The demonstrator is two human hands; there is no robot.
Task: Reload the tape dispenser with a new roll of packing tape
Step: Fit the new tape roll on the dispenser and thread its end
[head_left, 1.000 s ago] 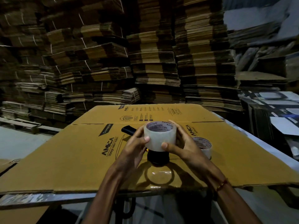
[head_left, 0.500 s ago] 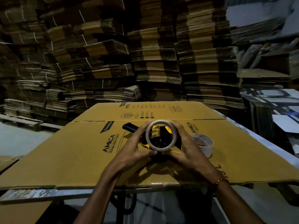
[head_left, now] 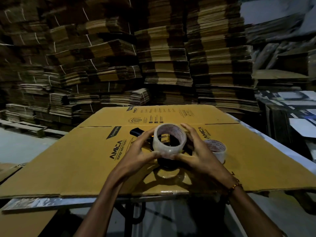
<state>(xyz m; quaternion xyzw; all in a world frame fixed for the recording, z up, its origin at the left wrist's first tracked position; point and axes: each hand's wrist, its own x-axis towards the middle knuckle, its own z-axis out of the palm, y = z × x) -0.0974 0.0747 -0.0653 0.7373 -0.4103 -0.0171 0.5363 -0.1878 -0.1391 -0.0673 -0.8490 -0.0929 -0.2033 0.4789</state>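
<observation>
Here both forearms reach forward from the bottom of the view and meet over the middle of a flattened cardboard box (head_left: 82, 161) that covers the table (head_left: 34, 201). The left hand (head_left: 136, 151) comes in from the left with its wrist low and its fingers curved up against the left side of the tape roll (head_left: 169, 141); the thumb lies under the roll's near edge. The right hand (head_left: 198, 151) mirrors it, fingers spread and raised along the roll's right side, thumb tip pressed to the near edge beside the left thumb. So the 2 hands together grasp the new roll, tilted so that its open core faces the camera.

The roll is held just above the tape dispenser (head_left: 168, 162), which lies on the cardboard. Most of the dispenser is hidden: only its black handle (head_left: 136, 132) shows past the left fingers, a yellow and metal part shows through the core, and a dark rounded base shows under the thumbs. Whether the roll touches the dispenser cannot be told.

A second roll (head_left: 217, 150) stands on the cardboard just right of the right hand, its near left side cut off by that hand. A beaded bracelet (head_left: 235, 185) circles the right wrist. Behind, stacks of flat cartons (head_left: 162, 57) fill the dim background, their details hard to make out.
</observation>
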